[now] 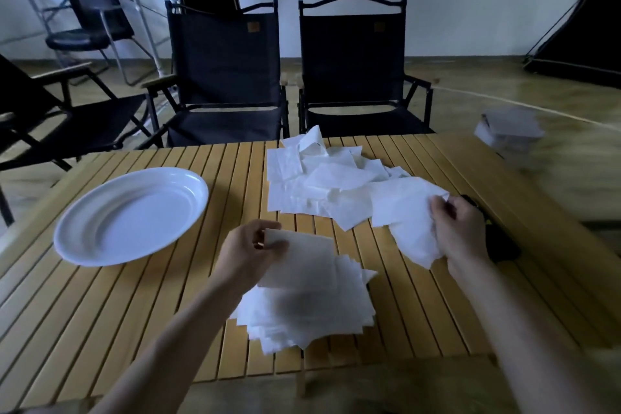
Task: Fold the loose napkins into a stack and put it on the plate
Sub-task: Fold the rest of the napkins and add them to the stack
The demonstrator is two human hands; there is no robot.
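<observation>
Left hand [250, 249] pinched a folded napkin [302, 262] over the stack [302, 316] to add it, right hand [458, 228] gripped a loose napkin [406, 222] from the pile [322, 181] for folding; plate [131, 215] empty.

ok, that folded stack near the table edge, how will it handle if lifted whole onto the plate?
Probably floppy: the folded stack is thin paper sheets. Its edges are already fanned and misaligned, so layers would likely slide apart unless supported from below. Likely very light; the plate shouldn't shift.
</observation>
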